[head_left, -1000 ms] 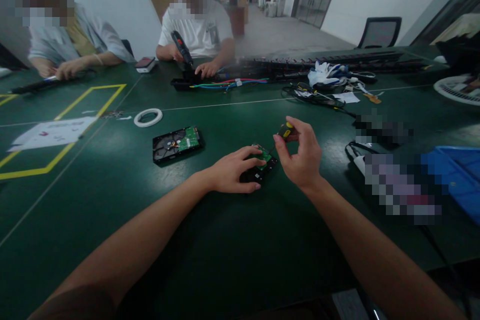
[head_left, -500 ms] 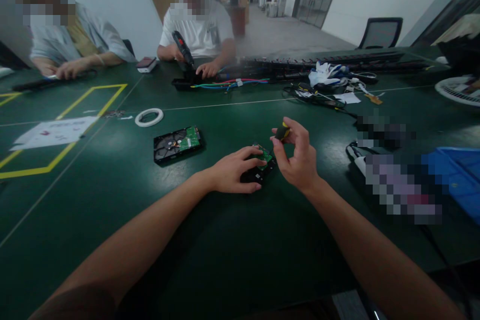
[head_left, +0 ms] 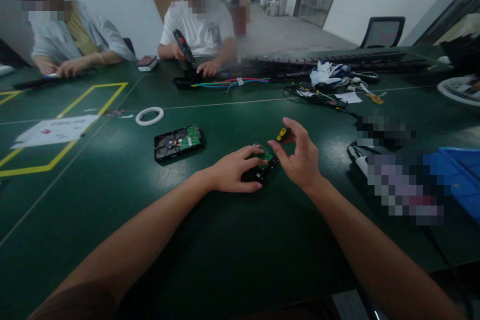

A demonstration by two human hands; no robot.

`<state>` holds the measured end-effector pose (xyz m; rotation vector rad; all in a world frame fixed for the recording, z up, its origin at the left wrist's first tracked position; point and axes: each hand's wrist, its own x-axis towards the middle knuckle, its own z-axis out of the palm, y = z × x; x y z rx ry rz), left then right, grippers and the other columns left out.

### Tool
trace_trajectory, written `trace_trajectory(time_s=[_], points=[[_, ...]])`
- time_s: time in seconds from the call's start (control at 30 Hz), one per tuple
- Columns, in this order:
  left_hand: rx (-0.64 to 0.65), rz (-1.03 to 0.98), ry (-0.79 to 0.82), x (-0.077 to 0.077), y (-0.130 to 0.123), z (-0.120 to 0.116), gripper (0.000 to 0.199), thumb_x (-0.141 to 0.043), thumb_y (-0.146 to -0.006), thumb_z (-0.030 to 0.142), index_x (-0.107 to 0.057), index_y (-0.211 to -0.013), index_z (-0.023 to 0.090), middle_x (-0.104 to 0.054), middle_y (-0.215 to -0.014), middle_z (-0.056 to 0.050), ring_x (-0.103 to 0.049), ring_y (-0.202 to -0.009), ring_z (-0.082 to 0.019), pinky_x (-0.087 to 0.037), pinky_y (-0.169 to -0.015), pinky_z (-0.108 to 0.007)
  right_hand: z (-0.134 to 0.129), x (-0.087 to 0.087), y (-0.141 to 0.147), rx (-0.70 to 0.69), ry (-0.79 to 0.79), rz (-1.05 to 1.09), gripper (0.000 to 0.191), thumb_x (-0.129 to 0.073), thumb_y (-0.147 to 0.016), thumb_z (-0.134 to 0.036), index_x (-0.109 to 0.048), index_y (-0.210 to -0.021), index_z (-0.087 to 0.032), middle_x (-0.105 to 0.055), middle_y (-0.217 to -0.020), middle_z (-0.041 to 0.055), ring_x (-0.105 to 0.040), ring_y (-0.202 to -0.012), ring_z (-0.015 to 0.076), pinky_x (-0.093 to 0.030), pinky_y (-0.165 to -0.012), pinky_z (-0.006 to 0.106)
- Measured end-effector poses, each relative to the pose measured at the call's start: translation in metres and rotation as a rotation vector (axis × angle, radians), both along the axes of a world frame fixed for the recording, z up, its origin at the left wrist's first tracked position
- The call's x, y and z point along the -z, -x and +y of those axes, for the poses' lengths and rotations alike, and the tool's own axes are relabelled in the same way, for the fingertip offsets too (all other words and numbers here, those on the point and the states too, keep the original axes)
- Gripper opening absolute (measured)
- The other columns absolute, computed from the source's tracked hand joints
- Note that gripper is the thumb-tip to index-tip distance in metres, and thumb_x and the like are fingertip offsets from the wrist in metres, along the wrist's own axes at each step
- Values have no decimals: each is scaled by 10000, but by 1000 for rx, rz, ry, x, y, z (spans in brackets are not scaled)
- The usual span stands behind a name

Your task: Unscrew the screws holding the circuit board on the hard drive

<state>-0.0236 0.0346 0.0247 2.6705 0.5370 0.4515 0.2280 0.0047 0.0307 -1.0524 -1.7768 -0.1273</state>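
Observation:
My left hand lies over a hard drive with a green circuit board, fingers spread across it, holding it against the table; much of the drive is hidden beneath. My right hand pinches the black-and-yellow handle of a small screwdriver between thumb and fingers. The screwdriver slants down to the left, its tip at the circuit board; contact with a screw is too small to make out. To the left of my hands, a second hard drive lies board side up.
On the green table are a white ring, papers, gloves and cables. A blue bin stands at right. Across the table, one person holds a power screwdriver near colored wires; another handles a dark strip.
The screwdriver handle has turned in my right fingers, now showing more yellow, and the fingers have shifted on it. My left hand and the hard drive stay in place.

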Motion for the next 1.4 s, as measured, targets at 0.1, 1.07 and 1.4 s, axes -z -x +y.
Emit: trace_trajectory(time_s=[0.1,1.07,1.4], points=[[-1,-6,8,0,0,0,672,-765,-963,577,-598,-1518,237,-466,-1648,-183,-474,-1546,-427,-473,-1247,-627,-1,0,-1,-60,59,25,710,-694,-1031,-275,-366,-1648,-404,-648,-1506,78,-787,-992,255,-702,-911,488],[-4,-3,5,-2,0,-1,661,-766,-958,568,-608,-1512,245,-466,-1644,-175,-481,-1536,-427,-480,-1241,-628,-1,0,-2,-230,194,62,765,-568,-1060,-197,-265,-1722,-432,-495,-1715,63,-792,-1165,257,-717,-970,473],[4,-10,7,0,0,0,673,-774,-954,570,-604,-1513,236,-464,-1648,-183,-479,-1539,-430,-476,-1243,-630,1,0,-2,-152,126,110,692,-722,-1001,-244,-428,-1606,-404,-679,-1484,51,-797,-947,214,-723,-883,445]])
